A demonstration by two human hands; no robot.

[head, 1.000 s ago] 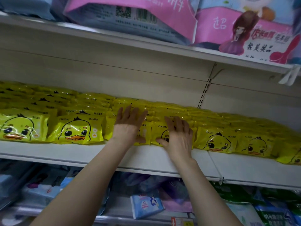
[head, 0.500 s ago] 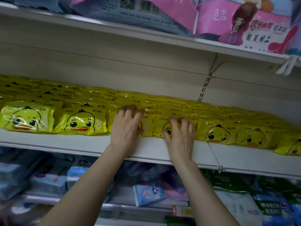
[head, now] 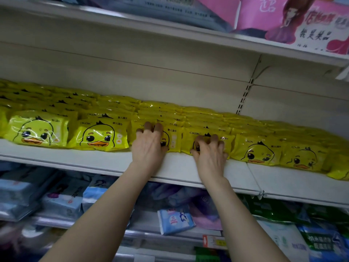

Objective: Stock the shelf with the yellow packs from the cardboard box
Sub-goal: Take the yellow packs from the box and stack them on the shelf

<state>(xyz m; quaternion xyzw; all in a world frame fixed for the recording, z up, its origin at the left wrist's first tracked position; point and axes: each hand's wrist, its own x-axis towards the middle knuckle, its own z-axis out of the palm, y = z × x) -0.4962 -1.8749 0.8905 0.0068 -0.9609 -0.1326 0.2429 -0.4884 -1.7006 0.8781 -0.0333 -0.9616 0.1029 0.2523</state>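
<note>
The shelf (head: pixel 85 157) already carries the packs (head: pixel 98 137) in rows running front to back; the box is out of view. Your left hand (head: pixel 149 148) curls over the top of one front pack, your right hand (head: pixel 210 157) pinches the next, hands just apart. Square both with their neighbours, duck faces outward. The packs read "CKAK".

Looking a bit dim and soft all over, with only faint shadows. Shining in small white streaks on the plastic of the yellow packs (head: pixel 98 136). Looking darker under the shelf (head: pixel 75 157), down among the blue packs (head: pixel 64 203). Blurring there and along the left edge. Bending the straight shelf lines near the corners. Showing the middle clear and sharp.
</note>
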